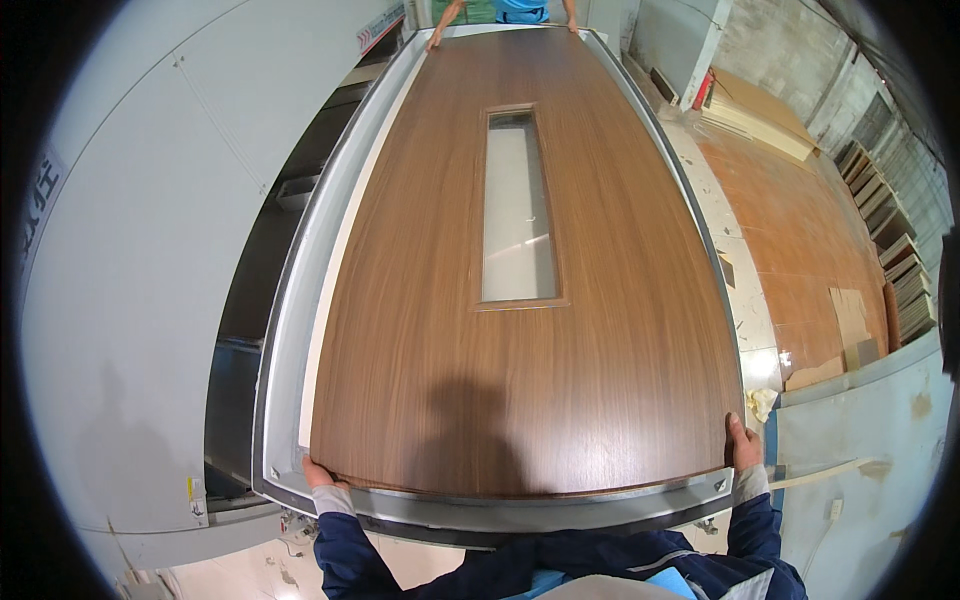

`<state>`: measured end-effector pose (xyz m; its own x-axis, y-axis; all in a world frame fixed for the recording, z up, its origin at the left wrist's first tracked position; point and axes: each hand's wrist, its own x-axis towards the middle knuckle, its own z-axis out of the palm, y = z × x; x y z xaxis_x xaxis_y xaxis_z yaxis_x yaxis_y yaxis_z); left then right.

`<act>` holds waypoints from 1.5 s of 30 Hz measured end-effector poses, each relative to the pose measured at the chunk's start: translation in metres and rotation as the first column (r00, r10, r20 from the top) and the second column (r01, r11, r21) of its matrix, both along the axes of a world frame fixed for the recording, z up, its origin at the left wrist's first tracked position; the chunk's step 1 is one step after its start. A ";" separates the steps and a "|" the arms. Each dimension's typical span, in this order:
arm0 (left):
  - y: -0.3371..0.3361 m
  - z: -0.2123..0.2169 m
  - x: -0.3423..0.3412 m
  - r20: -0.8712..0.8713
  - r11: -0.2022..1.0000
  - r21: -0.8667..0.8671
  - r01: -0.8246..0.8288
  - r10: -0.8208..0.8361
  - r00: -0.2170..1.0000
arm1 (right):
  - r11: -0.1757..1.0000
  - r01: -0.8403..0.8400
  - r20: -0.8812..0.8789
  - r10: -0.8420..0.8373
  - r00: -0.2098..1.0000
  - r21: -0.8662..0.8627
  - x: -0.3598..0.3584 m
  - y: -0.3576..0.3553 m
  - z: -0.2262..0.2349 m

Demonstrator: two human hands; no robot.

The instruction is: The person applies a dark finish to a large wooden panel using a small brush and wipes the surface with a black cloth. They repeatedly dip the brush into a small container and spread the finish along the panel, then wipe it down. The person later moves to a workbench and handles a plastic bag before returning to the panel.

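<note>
A long brown wood-grain door point(620, 400) with a narrow glass pane point(518, 220) lies flat over a grey metal-edged tray point(460, 505). At its near left corner, my left hand point(322, 474) grips the door's edge, its fingertips partly hidden. My right hand point(743, 445) holds the near right edge, thumb up at the side and fingers mostly out of sight. At the far end another person's hands point(434, 38) are on the two far corners. The door sits toward the tray's right side, leaving a pale strip along the left.
A large light grey panel point(150, 280) stands along the left. To the right are stacked boards point(755, 115), orange-brown sheeting point(800, 250) on the floor, cardboard point(850, 315) and a row of leaning panels point(890, 220). A pale grey surface point(880, 450) lies beyond my right arm.
</note>
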<state>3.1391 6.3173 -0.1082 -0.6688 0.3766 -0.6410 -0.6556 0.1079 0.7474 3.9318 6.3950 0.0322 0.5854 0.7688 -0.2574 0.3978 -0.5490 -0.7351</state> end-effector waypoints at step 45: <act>-0.029 0.044 0.040 -0.057 0.999 -0.006 -0.036 0.036 0.998 | 0.989 0.059 -0.057 -0.052 0.997 0.136 0.049 -0.034 0.005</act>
